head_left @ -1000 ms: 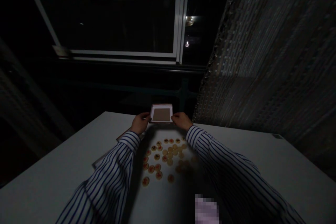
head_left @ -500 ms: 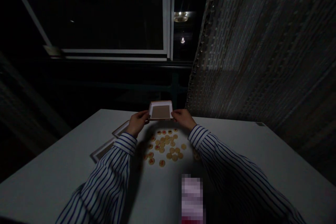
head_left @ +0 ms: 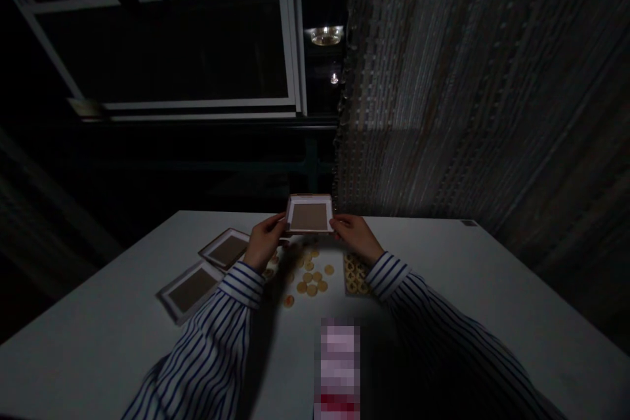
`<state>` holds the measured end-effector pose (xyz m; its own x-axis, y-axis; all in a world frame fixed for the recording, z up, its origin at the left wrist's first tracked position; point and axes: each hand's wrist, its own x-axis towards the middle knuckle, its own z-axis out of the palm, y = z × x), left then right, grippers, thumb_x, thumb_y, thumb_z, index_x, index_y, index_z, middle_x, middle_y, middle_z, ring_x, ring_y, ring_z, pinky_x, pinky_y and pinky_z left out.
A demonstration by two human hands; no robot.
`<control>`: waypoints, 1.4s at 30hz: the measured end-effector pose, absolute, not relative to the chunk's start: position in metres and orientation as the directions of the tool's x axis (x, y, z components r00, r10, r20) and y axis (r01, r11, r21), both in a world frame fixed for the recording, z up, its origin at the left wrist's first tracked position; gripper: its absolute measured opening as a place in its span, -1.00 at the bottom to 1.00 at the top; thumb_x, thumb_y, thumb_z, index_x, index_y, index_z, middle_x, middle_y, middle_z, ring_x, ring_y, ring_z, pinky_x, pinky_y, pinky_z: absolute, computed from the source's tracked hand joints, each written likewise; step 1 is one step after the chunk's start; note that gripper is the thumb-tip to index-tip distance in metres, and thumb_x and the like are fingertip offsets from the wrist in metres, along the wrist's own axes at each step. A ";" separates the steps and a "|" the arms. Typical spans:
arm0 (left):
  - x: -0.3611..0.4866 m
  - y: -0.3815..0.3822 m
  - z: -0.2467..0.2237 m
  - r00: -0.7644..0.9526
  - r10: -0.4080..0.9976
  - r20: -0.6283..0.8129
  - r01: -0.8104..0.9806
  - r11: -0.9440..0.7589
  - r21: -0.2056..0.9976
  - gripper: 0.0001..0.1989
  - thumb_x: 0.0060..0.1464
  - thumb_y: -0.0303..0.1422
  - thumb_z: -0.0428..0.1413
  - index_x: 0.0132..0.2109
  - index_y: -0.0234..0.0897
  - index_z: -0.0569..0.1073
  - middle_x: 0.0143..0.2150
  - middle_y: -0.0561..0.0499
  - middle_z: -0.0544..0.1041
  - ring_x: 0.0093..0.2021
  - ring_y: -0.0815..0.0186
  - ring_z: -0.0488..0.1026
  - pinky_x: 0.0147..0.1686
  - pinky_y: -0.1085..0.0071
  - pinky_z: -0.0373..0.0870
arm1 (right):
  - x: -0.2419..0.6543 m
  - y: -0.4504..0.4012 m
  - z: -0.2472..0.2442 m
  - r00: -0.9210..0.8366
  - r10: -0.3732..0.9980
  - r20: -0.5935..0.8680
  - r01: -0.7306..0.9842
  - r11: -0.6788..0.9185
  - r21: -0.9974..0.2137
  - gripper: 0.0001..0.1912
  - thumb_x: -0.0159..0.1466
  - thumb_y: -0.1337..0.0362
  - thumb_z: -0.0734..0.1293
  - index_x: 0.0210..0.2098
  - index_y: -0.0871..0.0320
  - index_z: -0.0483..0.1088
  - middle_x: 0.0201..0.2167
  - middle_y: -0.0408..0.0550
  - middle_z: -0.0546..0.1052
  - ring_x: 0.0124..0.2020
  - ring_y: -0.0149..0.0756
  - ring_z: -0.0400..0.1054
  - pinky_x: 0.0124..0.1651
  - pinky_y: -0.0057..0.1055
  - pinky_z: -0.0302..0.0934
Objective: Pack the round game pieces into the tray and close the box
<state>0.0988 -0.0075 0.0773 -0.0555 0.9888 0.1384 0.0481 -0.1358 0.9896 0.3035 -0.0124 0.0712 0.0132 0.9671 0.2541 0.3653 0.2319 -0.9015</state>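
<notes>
My left hand [head_left: 263, 241] pinches the left edge of a shallow open box [head_left: 309, 217] with pale walls and a grey-brown bottom. On its opposite edge, my right hand [head_left: 359, 237] grips with thumb and fingers. Held above the table, the box has its inside tilted toward me and nothing shows in it. Beneath and nearer me lie several round wooden game pieces [head_left: 312, 289], some plain on top, a few with red marks. Part of the group is hidden behind the box and my left hand. Beside my right wrist sits a tray of round pieces [head_left: 352, 293], partly covered by my sleeve.
Two more shallow boxes [head_left: 227, 251] [head_left: 186, 291] lie at the left of the white table [head_left: 98, 302]. A small dark rectangle [head_left: 468, 223] is at the far right corner. Behind are a window [head_left: 167, 52] and a bead curtain [head_left: 423, 98]. The light is dim.
Both hands have carried the box slightly right across the table and it now hides some pieces. The view has turned a little right. More of the left boxes and the right tray shows.
</notes>
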 end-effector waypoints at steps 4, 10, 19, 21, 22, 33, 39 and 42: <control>0.116 -0.014 0.069 -0.017 0.988 0.151 -0.003 -0.152 0.988 -0.56 -0.11 -0.24 0.10 -0.06 -0.34 0.40 -0.36 -0.04 0.49 -0.46 0.38 0.43 -0.54 0.47 0.37 | 0.317 -0.028 0.068 0.055 0.975 0.216 0.259 0.195 -0.946 -0.65 0.13 0.18 0.23 -0.19 0.32 0.38 -0.36 0.01 0.51 -0.50 -0.43 0.34 -0.43 -0.51 0.22; 0.142 -0.025 0.062 -0.002 0.990 0.143 -0.072 -0.143 0.987 -0.53 -0.13 -0.22 0.11 -0.04 -0.36 0.39 -0.37 -0.03 0.50 -0.50 0.41 0.39 -0.54 0.50 0.33 | 0.339 -0.047 0.064 0.039 0.979 0.201 0.211 0.189 -0.959 -0.67 0.15 0.22 0.23 -0.15 0.30 0.34 -0.36 0.00 0.51 -0.50 -0.45 0.35 -0.41 -0.51 0.25; 0.165 -0.038 0.052 -0.033 0.994 0.103 -0.127 -0.106 0.986 -0.55 -0.15 -0.23 0.13 -0.07 -0.33 0.42 -0.34 -0.02 0.50 -0.47 0.44 0.39 -0.55 0.56 0.28 | 0.362 -0.066 0.054 0.015 0.976 0.219 0.216 0.211 -0.953 -0.48 0.16 0.21 0.24 0.07 0.26 0.13 -0.48 -0.07 0.50 -0.47 -0.41 0.37 -0.37 -0.47 0.24; 0.169 -0.037 0.051 -0.040 0.993 0.107 -0.144 -0.112 0.983 -0.56 -0.15 -0.23 0.13 -0.08 -0.32 0.43 -0.29 -0.03 0.50 -0.46 0.45 0.39 -0.55 0.56 0.28 | 0.367 -0.069 0.055 -0.027 0.969 0.245 0.229 0.245 -0.942 -0.47 0.16 0.22 0.24 0.09 0.21 0.11 -0.47 -0.09 0.50 -0.44 -0.40 0.37 -0.37 -0.47 0.24; 0.170 -0.036 0.050 -0.041 0.993 0.111 -0.151 -0.116 0.982 -0.57 -0.15 -0.23 0.13 -0.09 -0.31 0.43 -0.28 -0.03 0.50 -0.46 0.46 0.39 -0.55 0.57 0.28 | 0.369 -0.071 0.057 -0.037 0.965 0.261 0.244 0.262 -0.934 -0.47 0.15 0.21 0.24 0.10 0.20 0.11 -0.46 -0.09 0.50 -0.43 -0.39 0.37 -0.37 -0.47 0.23; 0.185 -0.028 0.060 -0.017 0.990 0.139 -0.144 -0.140 0.980 -0.58 -0.17 -0.21 0.12 -0.12 -0.32 0.45 -0.28 -0.04 0.50 -0.43 0.43 0.40 -0.54 0.56 0.27 | 0.388 -0.083 0.071 -0.127 0.892 0.433 0.657 0.403 -0.637 -0.40 0.05 0.11 0.32 0.07 0.10 0.20 -0.33 -0.08 0.48 -0.33 -0.32 0.35 -0.28 -0.42 0.18; 0.194 -0.020 0.067 0.001 0.990 0.144 -0.110 -0.143 0.984 -0.62 -0.17 -0.21 0.12 -0.19 -0.35 0.47 -0.32 -0.03 0.50 -0.49 0.44 0.38 -0.58 0.56 0.24 | 0.396 -0.087 0.079 -0.153 0.867 0.474 0.773 0.404 -0.489 -0.52 0.14 0.10 0.25 0.04 0.08 0.23 -0.23 -0.06 0.49 -0.25 -0.27 0.36 -0.21 -0.38 0.17; 0.194 -0.018 0.067 0.029 0.986 0.166 -0.064 -0.164 0.984 -0.62 -0.16 -0.20 0.12 -0.20 -0.36 0.48 -0.40 -0.02 0.50 -0.49 0.40 0.39 -0.57 0.54 0.24 | 0.399 -0.088 0.081 -0.165 0.866 0.473 0.799 0.398 -0.451 -0.54 0.16 0.09 0.23 0.03 0.08 0.25 -0.24 -0.05 0.50 -0.24 -0.27 0.36 -0.20 -0.38 0.17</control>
